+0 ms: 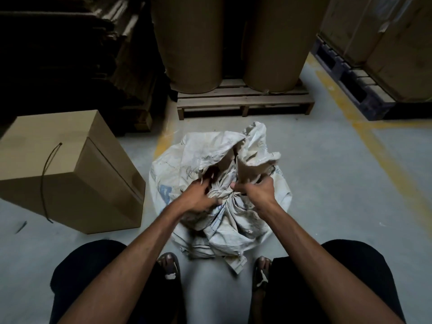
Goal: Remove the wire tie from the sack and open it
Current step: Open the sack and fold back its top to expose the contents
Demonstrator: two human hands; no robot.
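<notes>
A wire lies on the cardboard box; at centre, the sack sits on the floor. The left hand and right hand grip its gathered neck, apparently untied, ready for spreading open.

Sack woven cloth, matt, creased (grubby); box smooth cardboard; pallet rough wood.

Dim overall, low contrast. Upper left corner with the stacked cardboard nearly black, detail lost. Floor mid-frame is the brightest zone, soft diffuse light, no hard shadows or glare. Wide-angle bowing at edges. Slight softness and noise on both forearms at bottom.
</notes>
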